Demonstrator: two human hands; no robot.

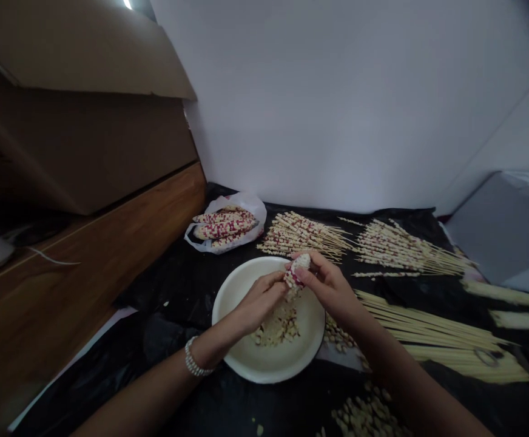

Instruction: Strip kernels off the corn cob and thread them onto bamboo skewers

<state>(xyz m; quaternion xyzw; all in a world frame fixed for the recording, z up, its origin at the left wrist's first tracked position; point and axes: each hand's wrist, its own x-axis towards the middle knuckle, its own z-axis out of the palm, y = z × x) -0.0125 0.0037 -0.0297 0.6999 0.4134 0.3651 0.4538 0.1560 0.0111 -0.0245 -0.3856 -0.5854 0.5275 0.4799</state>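
Over a white basin (228,303), both of my hands are closed around one corn cob (299,267). Its upper end is bare and white, while red and cream kernels show lower down. My left hand (264,297) grips it from the left, and a beaded bracelet (195,358) circles that wrist. On the cob's right side, my right hand (328,282) has its thumb pressed against the kernels. Loose kernels (283,328) lie on the bottom of the basin. The fingers partly hide the cob.
Speckled corn cobs (225,227) sit in a plastic bag (259,209) behind the basin. Skewers threaded with kernels (296,233) lie in two piles at the back. Bare sticks (428,328) and loose kernels (367,416) are on the right. A cardboard box (87,139) stands left.
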